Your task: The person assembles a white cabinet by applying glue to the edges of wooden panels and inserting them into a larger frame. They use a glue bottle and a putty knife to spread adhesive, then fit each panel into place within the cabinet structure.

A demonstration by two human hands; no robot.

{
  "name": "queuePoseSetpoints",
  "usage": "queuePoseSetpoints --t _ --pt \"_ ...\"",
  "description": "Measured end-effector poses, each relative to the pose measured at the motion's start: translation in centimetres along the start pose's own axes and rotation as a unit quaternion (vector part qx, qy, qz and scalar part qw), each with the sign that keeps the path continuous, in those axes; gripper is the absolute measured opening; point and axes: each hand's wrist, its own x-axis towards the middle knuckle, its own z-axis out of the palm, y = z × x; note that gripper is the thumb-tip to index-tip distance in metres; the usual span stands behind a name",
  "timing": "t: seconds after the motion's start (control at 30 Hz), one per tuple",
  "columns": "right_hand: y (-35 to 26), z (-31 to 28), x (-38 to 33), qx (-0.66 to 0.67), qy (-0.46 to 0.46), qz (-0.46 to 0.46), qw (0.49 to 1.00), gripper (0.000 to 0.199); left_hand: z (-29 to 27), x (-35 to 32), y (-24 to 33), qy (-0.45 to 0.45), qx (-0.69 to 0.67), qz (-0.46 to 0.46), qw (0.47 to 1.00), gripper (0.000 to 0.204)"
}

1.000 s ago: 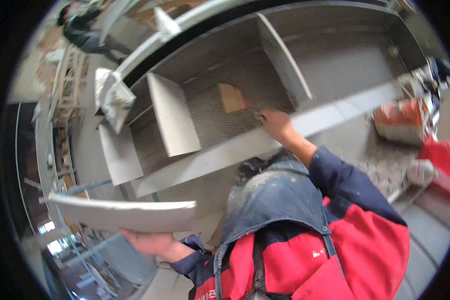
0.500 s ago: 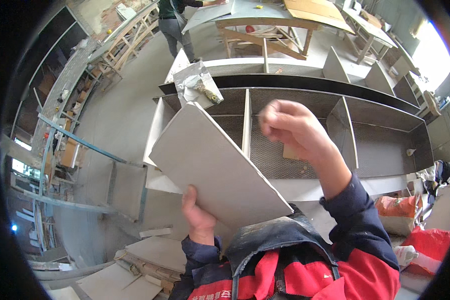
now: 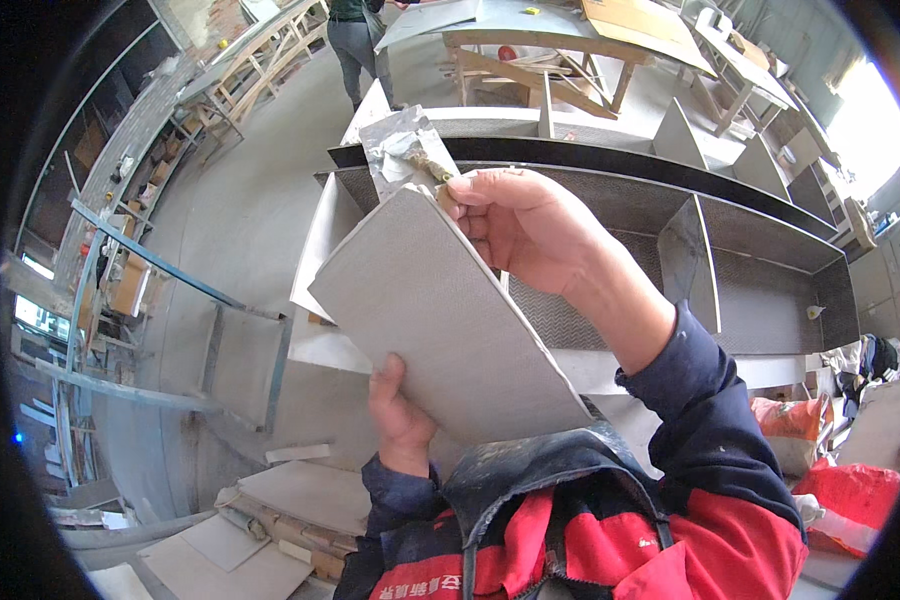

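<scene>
Grey board sits mid-frame, tilted, long side running from upper centre down to lower right, flat face toward cam.

Left hand at lower centre, under the board's bottom edge: thumb up on the face, rest of the fingers hidden behind, so it's clamped on the board from below.

Right hand at upper centre, on the board's top corner. Fingers curled, thumb and forefinger tips pressed onto the corner edge, so pinching the board there. Small brownish bit at the fingertips, can't tell what it is.

Sleeves dark blue, jacket red w/ dusty dark collar, bottom centre-right.

Behind the board: long open shelf frame lying flat on the floor, grey walls, upright dividers, mesh-textured bottom; runs from centre to right edge. Crumpled grey sheet on its upper-left end, just above the board's top corner.

Lower left: stack of flat grey panels on the floor. Left edge: metal rack w/ blue rails. Top centre: wooden workbench, another person's legs beside it at top. Lower right: orange and red sacks.
</scene>
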Motion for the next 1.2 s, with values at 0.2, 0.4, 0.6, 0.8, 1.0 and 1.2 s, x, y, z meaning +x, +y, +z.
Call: queuePoseSetpoints --t 0.2,0.4,0.6,0.8,1.0,1.2 --pt "-0.2 0.0 -0.2 -0.037 0.015 0.002 0.999 0.017 0.1 -0.1 -0.4 0.008 0.012 0.008 1.0 0.071" --pt "-0.1 -0.6 -0.6 -0.045 0.03 -0.014 0.998 0.018 0.2 0.0 -1.3 0.009 0.01 0.001 1.0 0.069" --pt "-0.3 -2.5 -1.8 -0.07 0.042 -0.058 0.995 0.015 0.0 0.3 -2.3 0.048 0.01 -0.017 0.999 0.061" --pt "2.6 -15.1 -7.9 -0.3 0.306 -0.167 0.888 0.023 0.8 -0.9 -0.3 0.135 -0.001 -0.03 0.99 0.06" --pt "13.5 -26.8 -18.2 -0.567 0.462 0.074 0.678 0.023 1.6 -0.5 1.1 0.198 0.017 0.01 0.98 0.057" --pt "18.3 -29.1 -19.7 -0.691 0.393 0.033 0.606 0.022 -4.4 0.3 3.0 -0.076 -0.128 -0.073 0.986 0.053"
